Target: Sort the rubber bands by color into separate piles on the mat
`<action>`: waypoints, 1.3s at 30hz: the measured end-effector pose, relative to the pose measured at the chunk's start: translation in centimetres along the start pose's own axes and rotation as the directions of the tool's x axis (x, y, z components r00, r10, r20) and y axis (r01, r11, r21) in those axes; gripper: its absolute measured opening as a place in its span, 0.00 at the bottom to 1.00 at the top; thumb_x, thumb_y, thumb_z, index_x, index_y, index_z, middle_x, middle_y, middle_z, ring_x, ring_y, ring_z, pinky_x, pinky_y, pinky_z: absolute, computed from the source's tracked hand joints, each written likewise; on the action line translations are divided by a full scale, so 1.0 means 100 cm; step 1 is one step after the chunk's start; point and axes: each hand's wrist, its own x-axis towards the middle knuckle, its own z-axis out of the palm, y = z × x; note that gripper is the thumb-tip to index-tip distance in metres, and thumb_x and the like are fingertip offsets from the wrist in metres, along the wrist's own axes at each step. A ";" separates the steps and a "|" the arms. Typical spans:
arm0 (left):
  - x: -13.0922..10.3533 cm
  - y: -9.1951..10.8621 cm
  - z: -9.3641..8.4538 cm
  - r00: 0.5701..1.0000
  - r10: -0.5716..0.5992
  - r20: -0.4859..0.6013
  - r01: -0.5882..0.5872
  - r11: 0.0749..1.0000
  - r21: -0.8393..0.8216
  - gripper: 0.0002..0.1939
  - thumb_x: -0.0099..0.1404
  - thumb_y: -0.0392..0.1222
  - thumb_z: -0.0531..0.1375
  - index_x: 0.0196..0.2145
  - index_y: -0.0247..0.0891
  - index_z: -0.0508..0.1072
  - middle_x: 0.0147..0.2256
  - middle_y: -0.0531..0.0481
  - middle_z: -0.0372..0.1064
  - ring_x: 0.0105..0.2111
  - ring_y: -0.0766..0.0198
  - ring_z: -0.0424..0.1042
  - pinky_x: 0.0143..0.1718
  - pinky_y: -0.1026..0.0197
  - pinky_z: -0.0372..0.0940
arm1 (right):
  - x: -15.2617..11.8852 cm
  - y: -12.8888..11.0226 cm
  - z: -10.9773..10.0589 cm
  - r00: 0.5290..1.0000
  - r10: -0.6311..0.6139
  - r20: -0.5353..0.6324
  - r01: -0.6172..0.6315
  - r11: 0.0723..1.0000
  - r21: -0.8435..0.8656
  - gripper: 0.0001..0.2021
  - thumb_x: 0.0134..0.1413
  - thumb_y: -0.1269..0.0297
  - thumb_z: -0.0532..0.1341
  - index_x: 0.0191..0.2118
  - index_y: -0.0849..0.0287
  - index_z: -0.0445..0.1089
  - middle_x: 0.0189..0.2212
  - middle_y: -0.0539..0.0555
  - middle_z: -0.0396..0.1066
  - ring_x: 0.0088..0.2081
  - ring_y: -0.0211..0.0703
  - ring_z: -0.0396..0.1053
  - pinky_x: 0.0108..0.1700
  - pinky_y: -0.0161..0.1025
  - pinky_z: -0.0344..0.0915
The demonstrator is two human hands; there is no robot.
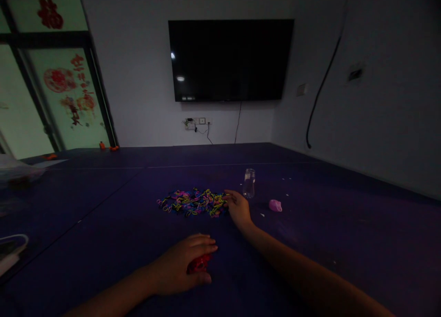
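A loose pile of small coloured rubber bands (193, 202), yellow, pink, blue and black, lies spread on the dark blue-purple surface. My right hand (238, 207) reaches to the pile's right edge, its fingers stretched out and slightly apart, touching the bands there; no band shows clearly held. Nearer to me, my left hand (182, 264) rests on the surface, curled around a clump of red rubber bands (199, 263) that shows between thumb and fingers. Just beyond my right hand a clear bottle (249, 183) stands upright with no lid on it.
Right of the bottle lies a crumpled-looking pink object (275, 206), with small white scraps around. A clear plastic bag (17, 170) and a white-edged item (12, 255) sit at the left. Orange pieces (113, 148) lie far back by the door. A television (232, 59) hangs on the wall.
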 end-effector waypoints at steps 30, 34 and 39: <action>0.002 -0.010 -0.001 0.907 0.388 -0.165 -0.329 0.896 0.297 0.09 0.66 0.36 0.52 0.32 0.37 0.73 0.30 0.46 0.73 0.33 0.62 0.71 0.46 0.52 0.64 | -0.003 -0.007 -0.002 0.997 -0.044 0.065 0.051 0.993 -0.109 0.16 0.50 0.68 0.50 0.35 0.60 0.75 0.30 0.54 0.76 0.29 0.43 0.72 0.32 0.39 0.69; -0.002 -0.013 -0.008 0.875 0.321 -0.364 -0.232 0.935 0.266 0.12 0.67 0.39 0.51 0.31 0.38 0.74 0.36 0.46 0.75 0.38 0.61 0.72 0.49 0.52 0.63 | -0.017 -0.025 -0.005 0.942 -0.266 0.204 0.311 0.921 -0.235 0.16 0.54 0.71 0.50 0.39 0.59 0.75 0.37 0.56 0.76 0.40 0.45 0.72 0.45 0.43 0.67; -0.004 -0.025 -0.019 0.729 0.002 -0.684 0.037 0.998 0.043 0.20 0.69 0.45 0.47 0.29 0.37 0.76 0.31 0.47 0.74 0.34 0.62 0.73 0.38 0.60 0.68 | -0.048 -0.056 -0.006 0.518 -0.497 0.696 0.679 0.734 0.017 0.21 0.59 0.57 0.52 0.53 0.63 0.67 0.49 0.61 0.70 0.52 0.49 0.66 0.54 0.48 0.61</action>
